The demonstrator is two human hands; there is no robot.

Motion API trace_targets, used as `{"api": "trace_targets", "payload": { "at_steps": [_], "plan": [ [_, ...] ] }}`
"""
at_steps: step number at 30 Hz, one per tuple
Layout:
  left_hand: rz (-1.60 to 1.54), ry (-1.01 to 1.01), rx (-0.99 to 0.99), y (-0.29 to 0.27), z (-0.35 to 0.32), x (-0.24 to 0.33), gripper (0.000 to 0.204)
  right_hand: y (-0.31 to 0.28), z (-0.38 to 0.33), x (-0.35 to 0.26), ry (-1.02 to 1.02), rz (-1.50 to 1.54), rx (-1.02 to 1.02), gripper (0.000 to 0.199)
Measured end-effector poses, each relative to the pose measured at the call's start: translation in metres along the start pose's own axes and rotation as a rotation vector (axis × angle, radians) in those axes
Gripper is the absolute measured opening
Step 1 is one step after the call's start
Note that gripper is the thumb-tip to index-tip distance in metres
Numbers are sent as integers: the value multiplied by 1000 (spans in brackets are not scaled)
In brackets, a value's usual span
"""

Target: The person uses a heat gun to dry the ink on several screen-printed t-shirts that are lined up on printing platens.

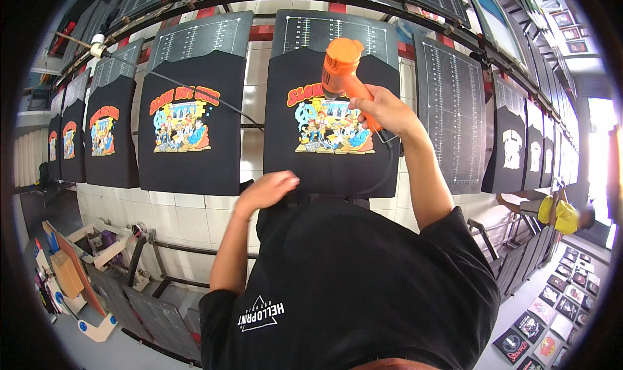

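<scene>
My right hand (389,111) is closed round the handle of an orange hair dryer (343,61). The dryer is over the top of the colourful cartoon print on a black T-shirt (324,174), covering part of the red lettering. This shirt lies flat on a dark printing board (373,34) with white ruled marks. By the shirt's lower left edge is my left hand (269,189), fingers stretched out and holding nothing; whether it touches the cloth I cannot tell. A dark cord runs down from the dryer's handle.
More black shirts (188,175) with the same print lie on boards to the left. A bare board (451,110) stands to the right, before shirts with white prints (513,149). A cable (175,81) crosses the left side. A person in yellow (566,217) is far right.
</scene>
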State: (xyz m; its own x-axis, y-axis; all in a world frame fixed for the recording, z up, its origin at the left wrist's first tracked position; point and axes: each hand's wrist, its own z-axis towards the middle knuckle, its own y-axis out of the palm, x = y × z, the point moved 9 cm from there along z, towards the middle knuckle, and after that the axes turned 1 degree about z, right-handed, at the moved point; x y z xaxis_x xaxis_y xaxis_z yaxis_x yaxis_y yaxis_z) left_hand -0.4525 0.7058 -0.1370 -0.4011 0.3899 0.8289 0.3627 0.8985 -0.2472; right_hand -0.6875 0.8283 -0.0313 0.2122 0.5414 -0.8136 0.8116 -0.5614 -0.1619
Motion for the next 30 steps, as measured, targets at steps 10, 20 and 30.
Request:
{"api": "trace_targets", "payload": {
  "at_steps": [10, 20, 30],
  "plan": [
    [-19, 462, -419, 132, 62, 169, 43, -18, 20, -12, -81, -43, 25, 27],
    [-268, 447, -124, 94, 73, 160, 37, -31, 4, 2, -49, -132, -65, 37],
    [406, 161, 1138, -62, 94, 6, 50, -36, -3, 2, -61, -64, -56, 37]
  ]
}}
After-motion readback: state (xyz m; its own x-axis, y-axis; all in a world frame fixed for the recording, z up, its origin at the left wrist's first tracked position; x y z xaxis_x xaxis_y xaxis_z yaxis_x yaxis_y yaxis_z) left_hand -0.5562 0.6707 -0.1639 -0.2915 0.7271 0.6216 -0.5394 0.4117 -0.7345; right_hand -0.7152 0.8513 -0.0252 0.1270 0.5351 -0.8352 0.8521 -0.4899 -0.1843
